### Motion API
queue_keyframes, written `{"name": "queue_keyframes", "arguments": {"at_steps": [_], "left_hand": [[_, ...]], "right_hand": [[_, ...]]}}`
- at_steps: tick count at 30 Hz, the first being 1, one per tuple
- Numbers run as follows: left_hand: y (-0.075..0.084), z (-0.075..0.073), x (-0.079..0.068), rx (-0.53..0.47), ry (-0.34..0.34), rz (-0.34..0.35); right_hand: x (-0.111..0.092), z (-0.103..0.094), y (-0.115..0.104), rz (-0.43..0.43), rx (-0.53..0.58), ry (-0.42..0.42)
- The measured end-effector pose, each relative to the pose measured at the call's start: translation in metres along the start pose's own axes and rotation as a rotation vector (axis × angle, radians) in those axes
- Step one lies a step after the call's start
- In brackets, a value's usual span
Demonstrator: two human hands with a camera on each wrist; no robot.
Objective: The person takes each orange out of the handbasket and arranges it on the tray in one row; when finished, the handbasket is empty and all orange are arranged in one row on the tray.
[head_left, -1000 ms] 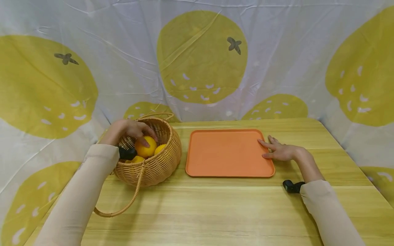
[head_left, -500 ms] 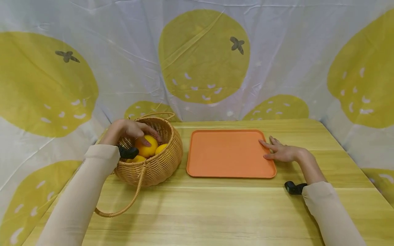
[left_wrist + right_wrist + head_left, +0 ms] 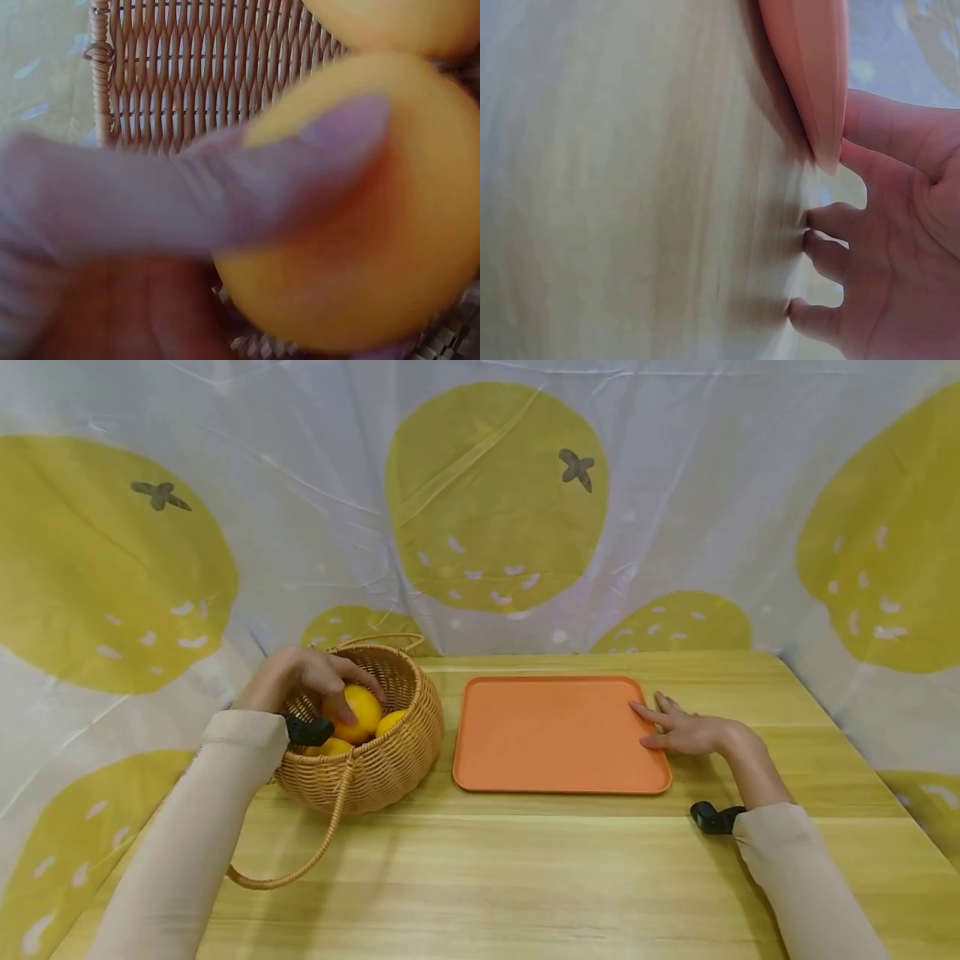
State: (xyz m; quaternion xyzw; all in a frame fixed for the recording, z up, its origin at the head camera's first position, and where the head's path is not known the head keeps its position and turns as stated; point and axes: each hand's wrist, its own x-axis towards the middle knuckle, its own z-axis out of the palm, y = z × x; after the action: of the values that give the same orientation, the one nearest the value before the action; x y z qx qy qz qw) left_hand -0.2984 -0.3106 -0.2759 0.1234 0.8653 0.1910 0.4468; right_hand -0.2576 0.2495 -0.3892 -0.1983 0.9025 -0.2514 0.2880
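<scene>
Inside the basket (image 3: 401,764), the left hand (image 3: 321,677) holds a yellow fruit (image 3: 364,713) in curled fingers; right of the basket, the right hand (image 3: 688,734) touches the tray (image 3: 555,735), fingers spread. Even pressure should prevent slipping.

No text, label, brand, number or sign can be read on the orange tray (image 3: 562,735), on the wicker basket (image 3: 397,768) and yellow fruit (image 3: 366,708) left of it, or on the patterned cloth (image 3: 315,527) behind it.

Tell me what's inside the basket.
Three yellow fruits show, one held by the left hand. Hand, fruits and the basket's front wall hide the bottom; more could lie there.
</scene>
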Motion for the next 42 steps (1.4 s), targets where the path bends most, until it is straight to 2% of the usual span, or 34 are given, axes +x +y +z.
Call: {"name": "queue_keyframes", "arguments": {"at_steps": [4,7,9,13,16,19,22,25,27,32,35,39,42], "left_hand": [[0.004,-0.005,-0.014,0.063,0.070,0.063],[0.006,-0.008,-0.028,0.082,0.124,0.102],[0.008,-0.009,-0.037,0.058,0.148,0.128],[0.015,-0.009,-0.051,0.055,0.218,0.253],[0.028,-0.008,-0.056,0.059,0.323,0.339],[0.050,-0.006,-0.054,0.009,0.458,0.360],[0.079,-0.003,-0.046,-0.064,0.615,0.341],[0.112,0.003,-0.034,-0.171,0.728,0.322],[0.131,0.007,-0.025,-0.204,0.779,0.318],[0.169,0.019,0.001,-0.225,0.798,0.377],[0.188,0.029,0.017,-0.279,0.810,0.411],[0.204,0.042,0.043,-0.388,0.843,0.456],[0.210,0.053,0.062,-0.481,0.879,0.465]], "right_hand": [[0.000,-0.001,-0.002,-0.004,-0.001,-0.004],[0.001,-0.001,-0.003,-0.006,-0.019,-0.002],[0.002,-0.002,-0.003,-0.008,-0.026,0.000],[0.002,-0.003,-0.004,-0.002,-0.027,0.000],[0.002,-0.003,-0.004,-0.003,-0.032,-0.002],[0.001,-0.003,-0.003,-0.008,-0.034,-0.001],[0.001,-0.004,-0.003,-0.011,-0.032,0.003],[0.001,-0.003,-0.002,-0.011,-0.024,0.003],[0.001,-0.002,-0.001,-0.008,-0.011,0.003],[0.003,0.001,0.000,0.006,0.009,0.001],[0.002,0.000,0.000,0.008,0.005,0.002],[0.002,-0.001,0.001,0.007,-0.003,0.006],[0.001,-0.001,0.001,0.007,-0.004,0.006]]}}
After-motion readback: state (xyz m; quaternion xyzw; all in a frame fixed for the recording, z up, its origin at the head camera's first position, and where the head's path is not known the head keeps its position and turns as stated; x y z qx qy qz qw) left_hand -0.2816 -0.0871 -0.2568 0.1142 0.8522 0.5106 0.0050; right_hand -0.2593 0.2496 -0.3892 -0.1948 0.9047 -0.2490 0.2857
